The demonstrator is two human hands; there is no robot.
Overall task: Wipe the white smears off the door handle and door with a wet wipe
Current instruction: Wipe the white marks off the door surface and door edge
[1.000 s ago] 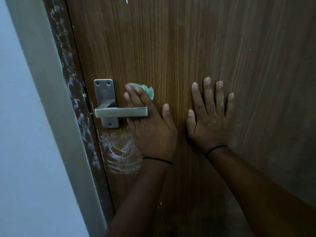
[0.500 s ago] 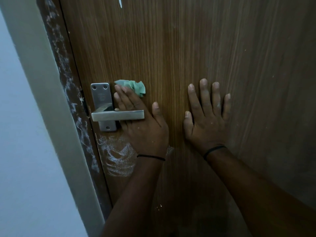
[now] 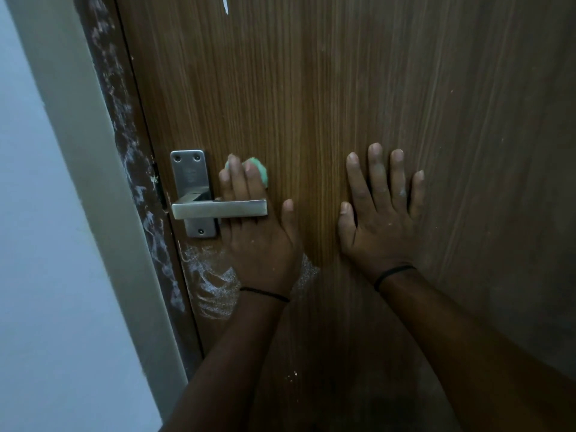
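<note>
A brown wooden door fills the view. Its steel lever handle sticks out to the right from a steel backplate. My left hand lies flat against the door behind the lever, its fingers pressing a crumpled green wet wipe onto the wood just right of the backplate. Most of the wipe is hidden under the fingers. A patch of white smears sits below the handle, partly covered by my left wrist. My right hand rests flat on the door with fingers spread, holding nothing.
The dark door frame edge at the left carries white smears along its length. A pale wall lies further left. A small white mark shows near the top of the door, and a few white specks lie lower down.
My left hand has slid left and slightly down behind the lever, drawing the wipe in under the fingers so less of it shows. My right hand has stayed put.
</note>
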